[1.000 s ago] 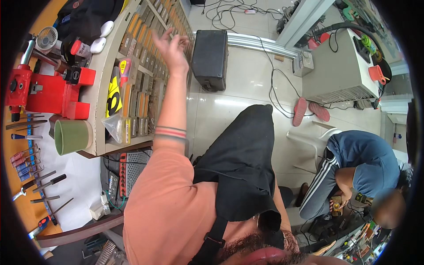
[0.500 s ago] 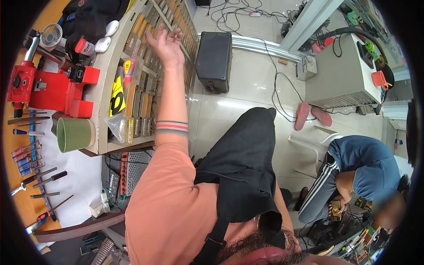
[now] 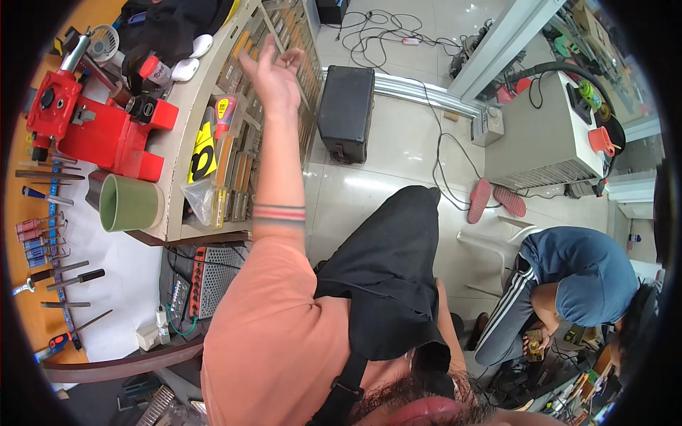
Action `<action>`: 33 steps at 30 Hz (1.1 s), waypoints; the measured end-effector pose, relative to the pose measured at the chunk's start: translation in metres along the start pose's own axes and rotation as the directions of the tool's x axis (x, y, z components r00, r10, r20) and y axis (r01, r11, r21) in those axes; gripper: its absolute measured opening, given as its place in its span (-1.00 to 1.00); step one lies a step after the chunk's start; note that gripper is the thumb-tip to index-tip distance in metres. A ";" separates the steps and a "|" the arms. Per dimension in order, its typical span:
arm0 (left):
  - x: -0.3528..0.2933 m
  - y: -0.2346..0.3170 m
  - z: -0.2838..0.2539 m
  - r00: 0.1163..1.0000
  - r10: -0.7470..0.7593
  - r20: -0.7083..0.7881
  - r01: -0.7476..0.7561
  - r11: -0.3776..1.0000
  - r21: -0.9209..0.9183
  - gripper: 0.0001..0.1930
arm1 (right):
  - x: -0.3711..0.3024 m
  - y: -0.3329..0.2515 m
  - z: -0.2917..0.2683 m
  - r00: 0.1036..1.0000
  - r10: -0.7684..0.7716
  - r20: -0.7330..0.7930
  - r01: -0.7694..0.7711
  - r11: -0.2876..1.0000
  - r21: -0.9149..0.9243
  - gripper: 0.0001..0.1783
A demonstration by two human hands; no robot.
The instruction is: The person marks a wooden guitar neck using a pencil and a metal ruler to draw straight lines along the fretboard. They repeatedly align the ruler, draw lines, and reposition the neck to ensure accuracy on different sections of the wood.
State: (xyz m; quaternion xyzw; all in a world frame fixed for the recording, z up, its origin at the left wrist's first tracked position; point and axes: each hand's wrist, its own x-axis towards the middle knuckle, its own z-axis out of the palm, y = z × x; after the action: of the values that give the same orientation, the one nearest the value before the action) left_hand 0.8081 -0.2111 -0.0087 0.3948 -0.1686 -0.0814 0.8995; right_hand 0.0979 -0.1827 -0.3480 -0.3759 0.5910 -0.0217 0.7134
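Note:
My left hand (image 3: 274, 79) is held out in front of a cabinet of small drawers (image 3: 245, 145) with labelled fronts, palm turned partly up. Its fingers are spread and bent, and nothing shows in them. Whether a fingertip touches a drawer front cannot be made out. Close to this arm, a clear bin (image 3: 226, 170) on the cabinet holds a red-and-yellow tube (image 3: 224, 116), a yellow-and-black packet (image 3: 204, 153) and a plastic bag (image 3: 199, 202). My right forearm (image 3: 449, 330) shows only in part beside the black apron (image 3: 383, 277); the right hand is out of sight.
A red bench tool (image 3: 106, 135) and a green cup (image 3: 128, 204) stand on the left, above racked hand tools (image 3: 57, 241). A black case (image 3: 346, 113) is on the floor ahead. At right, a person (image 3: 579, 277) sits bent over a small object, near red slippers (image 3: 480, 201) and cables.
My view has turned slightly, so the cabinet and bench have shifted right. My left hand's fingers have spread, one stretching farther up along the drawers.

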 end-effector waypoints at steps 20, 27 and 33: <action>-0.049 0.081 0.097 0.893 0.063 0.446 -0.448 0.039 0.893 -0.72 | -0.008 -0.010 0.000 0.911 -0.386 -0.142 0.261 0.809 -0.526 -0.45; 0.028 0.115 0.052 0.987 -0.025 0.162 -0.161 -0.311 0.937 -0.67 | 0.026 0.016 0.001 0.997 -0.019 -0.079 0.039 0.966 0.257 -0.56; 0.027 0.091 0.077 0.976 -0.150 0.158 -0.209 -0.429 0.879 -0.61 | 0.005 0.015 -0.011 0.891 -0.421 -0.167 0.290 0.814 -0.503 -0.66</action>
State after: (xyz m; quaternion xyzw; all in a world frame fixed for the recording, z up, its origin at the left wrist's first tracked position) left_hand 0.8066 -0.2097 0.1137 0.9533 -0.2635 0.0832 0.1219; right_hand 0.0835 -0.1805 -0.3604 -0.6339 0.5886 -0.0647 0.4975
